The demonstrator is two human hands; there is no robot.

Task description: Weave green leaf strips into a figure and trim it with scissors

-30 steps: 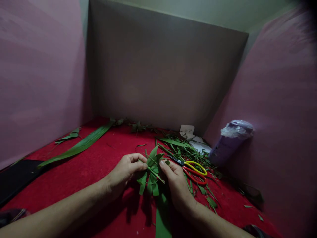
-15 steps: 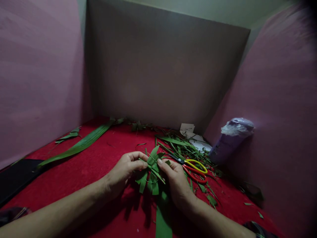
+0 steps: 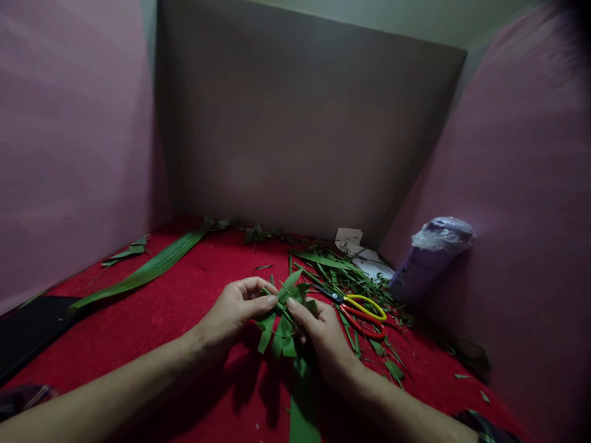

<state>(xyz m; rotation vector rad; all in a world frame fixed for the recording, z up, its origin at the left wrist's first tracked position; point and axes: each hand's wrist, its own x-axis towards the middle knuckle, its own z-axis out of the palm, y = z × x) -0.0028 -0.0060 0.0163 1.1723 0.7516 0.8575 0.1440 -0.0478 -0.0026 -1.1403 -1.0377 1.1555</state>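
Between my hands is a bundle of woven green leaf strips [image 3: 282, 335], its cut ends splaying outward and down. My left hand [image 3: 240, 314] pinches its left side between thumb and fingers. From the right, my right hand [image 3: 325, 332] grips it, the thumb pressed on its middle and the fingers mostly hidden behind. A broad green leaf [image 3: 305, 400] lies below my right hand and runs to the bottom edge of the view. Scissors [image 3: 360, 314] with one yellow and one red handle rest just right of my right hand.
A pile of leaf scraps [image 3: 341, 274] spreads behind the scissors, beside white papers [image 3: 369, 261]. A purple container with clear plastic at its top [image 3: 425, 258] leans by the right wall. A long leaf [image 3: 152, 271] and a black flat object [image 3: 32, 329] lie left on the red cloth [image 3: 180, 314].
My right thumb has moved left and now presses on the middle of the leaf bundle. The bundle has turned slightly, and the thin strip pointing down right is now covered.
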